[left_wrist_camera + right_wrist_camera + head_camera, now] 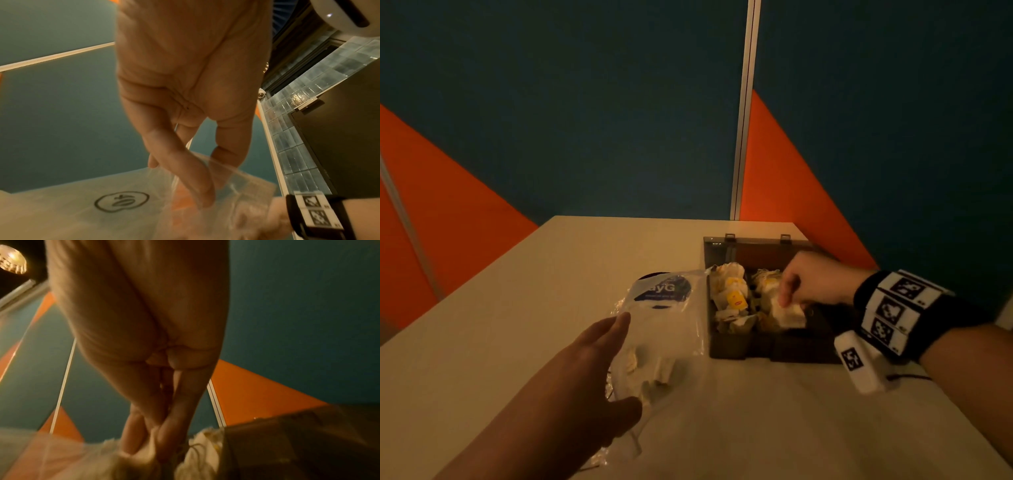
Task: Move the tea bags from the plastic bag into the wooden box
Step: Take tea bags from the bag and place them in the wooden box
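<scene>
Item: plastic bag [666, 329], blue label reading "yG", mid-table beside the wooden box [774, 346] at the far right corner; our left hand [589, 373] rests on it, fingers extended. Our right hand [811, 281] pinches a white tea bag [789, 313] over the box's tea bags [732, 294].

Right hand [812, 278] pinching a tea bag [787, 313] over the wooden box [736, 346], left hand [599, 370] on the plastic bag [671, 329].

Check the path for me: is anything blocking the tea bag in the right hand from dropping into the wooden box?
Nothing visible blocks it. The right hand pinches a tea bag directly over the wooden box, whose lid is open; only tea bags already inside lie beneath it.
</scene>
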### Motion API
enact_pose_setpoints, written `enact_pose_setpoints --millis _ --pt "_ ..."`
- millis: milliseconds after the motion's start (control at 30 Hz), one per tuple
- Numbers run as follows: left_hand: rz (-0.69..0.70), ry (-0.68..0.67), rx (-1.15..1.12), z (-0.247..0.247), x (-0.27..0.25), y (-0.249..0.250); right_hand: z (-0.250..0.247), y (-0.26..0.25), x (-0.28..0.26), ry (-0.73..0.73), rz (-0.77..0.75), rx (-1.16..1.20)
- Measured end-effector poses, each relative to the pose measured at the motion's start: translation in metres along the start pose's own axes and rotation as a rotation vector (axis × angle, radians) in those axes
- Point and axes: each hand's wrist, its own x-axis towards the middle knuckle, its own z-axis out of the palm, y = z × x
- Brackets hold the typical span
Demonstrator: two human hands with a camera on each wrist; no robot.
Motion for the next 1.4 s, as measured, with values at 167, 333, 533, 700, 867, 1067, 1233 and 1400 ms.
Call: enact_pose_setpoints --millis 167,333,533,700,867,1067,1233,1400 --pt "-0.021 -0.012 -0.030 0.000 0.001 -0.001 0.021 -0.004 0.001 -0.282 -0.098 -0.282" --pt "-0.023 -0.001 -0.051 0.000 -0.001 -0.003 0.018 -0.007 0.007 -0.302 -0.018 -0.552" --pt "-0.005 0.019 -0.024 0.000 -0.001 -0.001 0.018 -0.052 -0.015 0.181 -0.174 -0.181" --pt "0.008 0.045 -0.032 0.000 -0.002 0.002 0.054 -0.124 -0.033 -0.014 -0.368 0.088" --pt "0.029 0.095 -0.030 0.000 -0.007 0.003 0.093 -0.155 -0.017 -0.232 -0.195 -0.274" --pt "0.057 0.153 -0.124 0.001 -0.013 -0.003 0.104 -0.156 -0.003 -0.185 -0.152 -0.307" --pt "0.037 0.132 -0.079 0.001 -0.018 -0.004 0.093 -0.149 -0.003 -0.142 -0.138 0.013" --pt "0.093 0.098 -0.041 0.003 -0.018 -0.003 0.086 -0.152 -0.003 -0.117 -0.110 0.441"
